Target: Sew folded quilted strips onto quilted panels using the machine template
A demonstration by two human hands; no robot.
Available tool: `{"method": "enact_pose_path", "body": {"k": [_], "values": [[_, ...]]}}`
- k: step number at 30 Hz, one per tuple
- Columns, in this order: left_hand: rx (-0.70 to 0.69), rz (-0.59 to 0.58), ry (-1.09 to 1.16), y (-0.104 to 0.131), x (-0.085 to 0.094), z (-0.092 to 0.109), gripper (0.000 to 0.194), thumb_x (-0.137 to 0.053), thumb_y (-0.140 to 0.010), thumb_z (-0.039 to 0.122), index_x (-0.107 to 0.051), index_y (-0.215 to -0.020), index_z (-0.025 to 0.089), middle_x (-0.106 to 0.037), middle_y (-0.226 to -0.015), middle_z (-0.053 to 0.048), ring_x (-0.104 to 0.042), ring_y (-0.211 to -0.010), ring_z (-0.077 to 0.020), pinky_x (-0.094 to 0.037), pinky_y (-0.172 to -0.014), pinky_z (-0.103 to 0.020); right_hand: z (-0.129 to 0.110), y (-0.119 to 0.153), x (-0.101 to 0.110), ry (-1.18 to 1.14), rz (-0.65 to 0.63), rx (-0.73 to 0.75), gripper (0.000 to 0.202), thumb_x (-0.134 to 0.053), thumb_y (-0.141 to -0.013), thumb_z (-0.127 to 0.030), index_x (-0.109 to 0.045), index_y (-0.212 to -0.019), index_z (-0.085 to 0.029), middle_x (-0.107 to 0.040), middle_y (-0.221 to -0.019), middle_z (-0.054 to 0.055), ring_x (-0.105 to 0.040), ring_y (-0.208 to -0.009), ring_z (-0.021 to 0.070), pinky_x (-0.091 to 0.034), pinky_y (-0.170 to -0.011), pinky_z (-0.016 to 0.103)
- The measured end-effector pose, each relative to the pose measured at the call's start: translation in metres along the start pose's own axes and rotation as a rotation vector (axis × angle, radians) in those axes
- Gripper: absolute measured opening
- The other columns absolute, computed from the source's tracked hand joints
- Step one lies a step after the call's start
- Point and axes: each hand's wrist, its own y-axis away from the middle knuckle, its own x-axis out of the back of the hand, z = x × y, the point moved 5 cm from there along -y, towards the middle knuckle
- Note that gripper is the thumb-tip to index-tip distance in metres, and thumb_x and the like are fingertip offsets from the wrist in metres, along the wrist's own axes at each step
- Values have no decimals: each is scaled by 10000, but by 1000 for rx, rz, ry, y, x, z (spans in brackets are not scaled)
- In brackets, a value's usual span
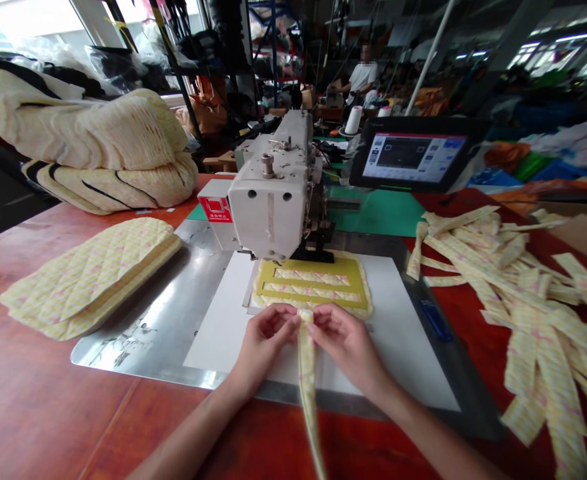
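Fabric strip (307,357) hangs long, narrow, checked pale yellow.

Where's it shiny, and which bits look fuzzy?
Head view: bright glare streaks the metal plate left of the sewing machine, and the upper-left window is washed out; head view: the dim workshop behind looks blurry, while the left hand and right hand look clearer.

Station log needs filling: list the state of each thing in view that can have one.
Strip: pinched at its far end
Left hand: pinching the strip
Right hand: pinching the strip
Template: lying flat
Machine: running or not, cannot tell
Screen: lit
Panels: stacked
Back pile: stacked in two tiers
Loose strips: heaped
Front cone: upright
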Motion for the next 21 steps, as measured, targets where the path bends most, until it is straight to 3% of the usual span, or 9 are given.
{"method": "enact_pose_path", "body": {"k": [10, 16, 21], "values": [[-57, -54, -18, 2, -1, 5, 270, -790, -863, 382, -700, -982, 157, -691, -893, -51, -664, -803, -167, -545, -729, -268, -3, 2, -5, -97, -33, -68, 203, -754, -880, -369, -658, -1000, -236, -610, -673, -52, -603, -629, 120, -498, -602, 224], [-105, -47, -40, 6, -1, 13, 239, -781, -873, 371, -690, -894, 151, -663, -851, -39, -623, -791, -151, -514, -741, -256, -6, 5, -11, -191, -60, -104, 187, -737, -911, -378, -664, -1023, -248, -651, -787, -34, -617, -697, 111, -508, -654, 217], [-74, -47, -24, 7, 0, 8, 221, -773, -874, 364, -684, -881, 162, -646, -849, -31, -607, -801, -152, -500, -755, -259, -11, 4, -13, -179, -52, -74, 143, -745, -907, -359, -676, -945, -239, -657, -822, -31, -629, -690, 105, -517, -654, 211]]}}
